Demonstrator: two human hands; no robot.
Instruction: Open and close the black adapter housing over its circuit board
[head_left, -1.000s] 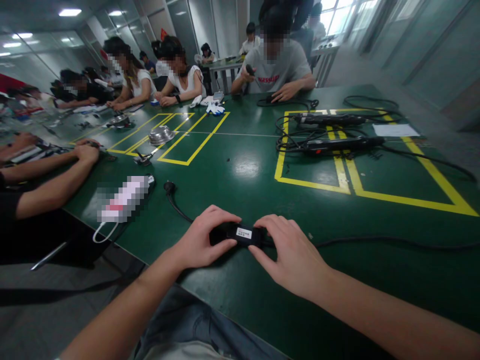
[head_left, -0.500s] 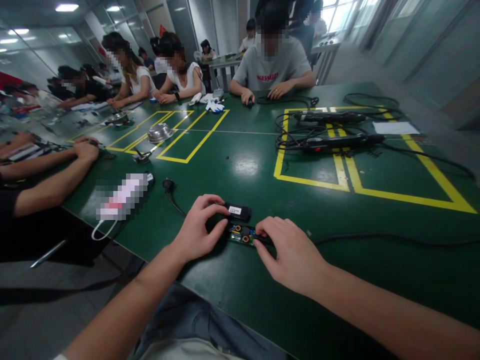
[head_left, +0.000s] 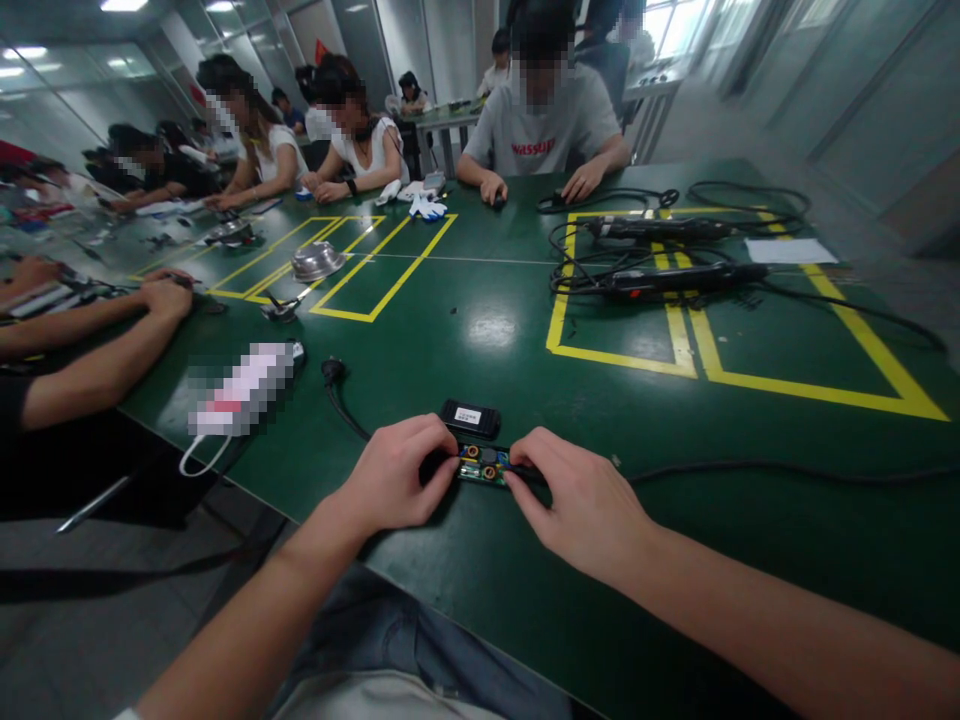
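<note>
A small circuit board (head_left: 484,465) with copper-wound coils lies on the table in front of me, in what looks like a narrow black case. My left hand (head_left: 405,472) pinches its left end with thumb and fingers. At the opposite end, my right hand (head_left: 581,500) is closed on the board where a black cable (head_left: 697,472) leaves to the right. Just beyond the board rests a black case cover (head_left: 470,418) with a white label, touched by neither hand. A cord with a black plug (head_left: 334,371) runs in under my left hand. My fingers hide both board ends.
Two black electric screwdrivers (head_left: 682,282) with tangled cords lie inside yellow tape lines at right. A white power strip (head_left: 244,390), partly blurred, lies at left. Farther off are a metal bowl (head_left: 318,261) and gloves (head_left: 428,207). A co-worker's arms (head_left: 112,330) rest at left; others sit opposite.
My left hand has come off the black cover and closed on the left end of the circuit board. The right hand stays at the other end.
</note>
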